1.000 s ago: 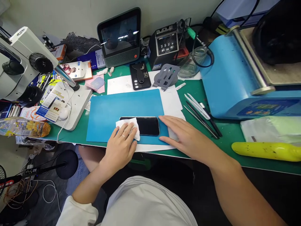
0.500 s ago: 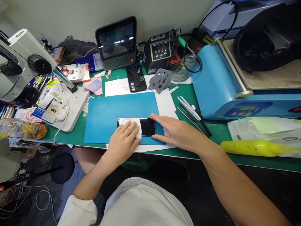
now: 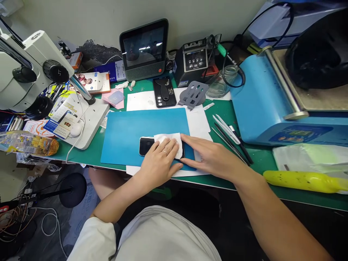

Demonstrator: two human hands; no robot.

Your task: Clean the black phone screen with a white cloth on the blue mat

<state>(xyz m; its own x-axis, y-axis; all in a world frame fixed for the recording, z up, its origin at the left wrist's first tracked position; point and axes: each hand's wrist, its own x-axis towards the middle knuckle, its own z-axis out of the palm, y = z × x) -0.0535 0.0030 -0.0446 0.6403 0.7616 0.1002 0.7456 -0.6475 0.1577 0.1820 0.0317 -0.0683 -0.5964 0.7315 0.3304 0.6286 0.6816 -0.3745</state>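
A phone (image 3: pixel 145 145) with a dark glass face lies flat on a blue mat (image 3: pixel 122 127). Its left part is bare, while a white wipe (image 3: pixel 174 136) covers most of the right part. My left hand (image 3: pixel 159 161), a ring on one finger, presses the wipe against the glass with its fingers laid together. The phone's right end sits between the thumb and fingers of my right hand (image 3: pixel 210 154), which steadies it from the side.
Tweezers and pen-like tools (image 3: pixel 231 137) lie right of the mat. Behind it are a black phone case (image 3: pixel 164 92), a grey stand (image 3: pixel 193 95), a soldering station (image 3: pixel 191 61) and a screen (image 3: pixel 144 50). A microscope (image 3: pixel 51 69) stands left, a blue machine (image 3: pixel 261 108) right.
My left hand has slid the wipe from the phone's left part to its right end, uncovering the left part. My right hand keeps its hold. The whole view has shifted slightly.
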